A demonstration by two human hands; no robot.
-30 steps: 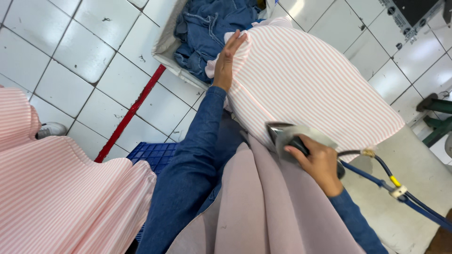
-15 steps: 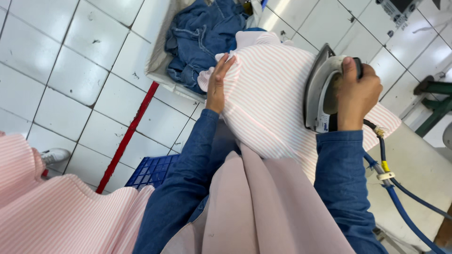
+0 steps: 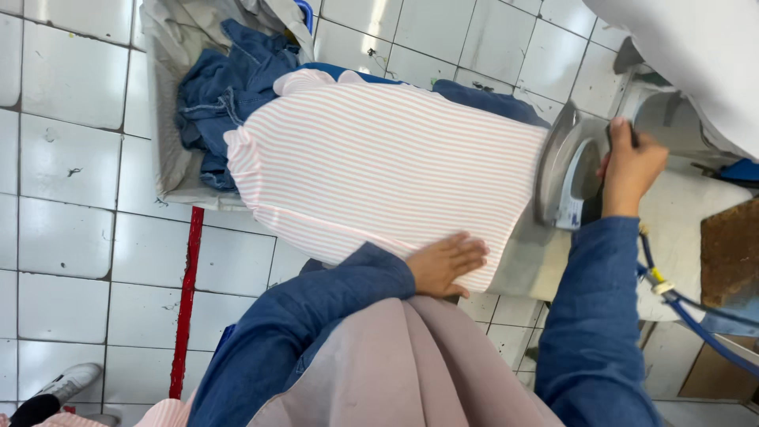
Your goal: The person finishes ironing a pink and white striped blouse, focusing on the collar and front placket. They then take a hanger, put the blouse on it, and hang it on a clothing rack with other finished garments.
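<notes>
Shirt's mostly flat already. Left hand (image 3: pixel 447 265) spread on the striped garment (image 3: pixel 387 166); right hand (image 3: pixel 630 168) gripping the iron (image 3: pixel 563 175) upright beside it, so pressing's not finished, I'd guess.

The right hand (image 3: pixel 630 166) covers the iron's (image 3: pixel 565 178) handle, so the grip itself cannot be seen, and the iron's soleplate faces away. The left hand (image 3: pixel 447 263) hides the shirt's (image 3: pixel 379 166) near hem. The shirt covers most of the board beneath it. The denim pile (image 3: pixel 221 87) is partly under the shirt, and its bin (image 3: pixel 162 142) is cut off at the top edge. A shoe (image 3: pixel 67 385) is cut by the lower left corner. The hose (image 3: pixel 704 328) runs out past the right edge.
</notes>
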